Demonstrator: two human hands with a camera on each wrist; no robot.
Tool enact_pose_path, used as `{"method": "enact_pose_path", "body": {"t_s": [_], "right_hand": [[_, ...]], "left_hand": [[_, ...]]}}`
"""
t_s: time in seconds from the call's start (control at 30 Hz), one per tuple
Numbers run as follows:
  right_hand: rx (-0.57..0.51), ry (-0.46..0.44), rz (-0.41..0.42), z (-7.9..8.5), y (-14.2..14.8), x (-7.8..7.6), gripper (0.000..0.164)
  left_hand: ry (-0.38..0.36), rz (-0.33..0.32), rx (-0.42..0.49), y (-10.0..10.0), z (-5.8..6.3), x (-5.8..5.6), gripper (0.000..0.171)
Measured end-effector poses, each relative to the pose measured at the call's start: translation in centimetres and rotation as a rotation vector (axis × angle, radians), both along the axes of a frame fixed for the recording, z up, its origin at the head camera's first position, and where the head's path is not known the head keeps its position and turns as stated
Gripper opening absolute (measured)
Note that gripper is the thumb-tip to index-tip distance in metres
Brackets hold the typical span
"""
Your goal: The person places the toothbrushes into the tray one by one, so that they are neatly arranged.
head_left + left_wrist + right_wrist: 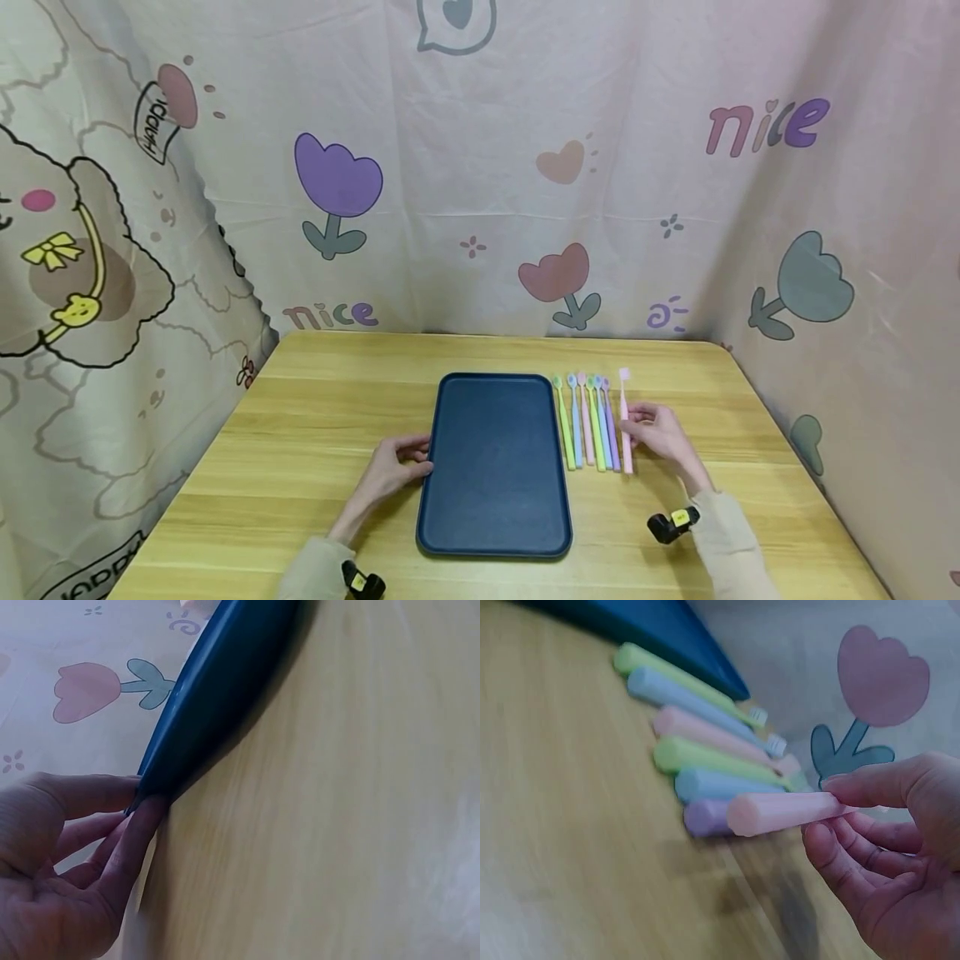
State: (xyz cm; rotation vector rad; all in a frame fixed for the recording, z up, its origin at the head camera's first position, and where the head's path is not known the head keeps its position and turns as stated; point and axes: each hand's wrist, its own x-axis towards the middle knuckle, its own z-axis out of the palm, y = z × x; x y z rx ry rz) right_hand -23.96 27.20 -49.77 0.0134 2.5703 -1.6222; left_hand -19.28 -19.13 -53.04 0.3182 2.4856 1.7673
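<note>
A pink toothbrush (627, 460) is pinched between the thumb and fingers of my right hand (663, 434), its head pointing to the far side. In the right wrist view its thick handle end (769, 812) shows raised over the table, near the purple toothbrush (705, 817). My left hand (392, 472) grips the left rim of a dark blue tray (495, 475), thumb on one side and fingertips on the other in the left wrist view. Beside the tray's right edge lie several toothbrushes in a row, among them a green one (566, 429) and a blue one (576, 429).
The wooden table (330, 392) carries the tray upright in its middle. Behind it hangs a printed curtain (465, 167), with another patterned cloth (97, 417) along the left. Small black cameras (672, 525) are strapped at both wrists.
</note>
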Motion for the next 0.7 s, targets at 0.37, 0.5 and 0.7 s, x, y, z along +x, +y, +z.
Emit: {"method": "enact_pose_path", "body": {"t_s": [0.37, 0.5, 0.7], "right_hand": [[-0.173, 0.005, 0.072, 0.8, -4.0, 1.0, 0.05], [-0.202, 0.016, 0.11, 0.9, -5.7, 1.1, 0.049], [-0.224, 0.02, 0.163, 0.4, -8.0, 1.1, 0.044]], "left_hand": [[-0.031, 0.024, -0.06, 0.1, 0.6, 0.1, 0.048], [-0.054, 0.015, -0.024, 0.2, 0.6, 0.2, 0.049], [-0.077, 0.007, 0.015, 0.4, 0.7, 0.3, 0.05]]}}
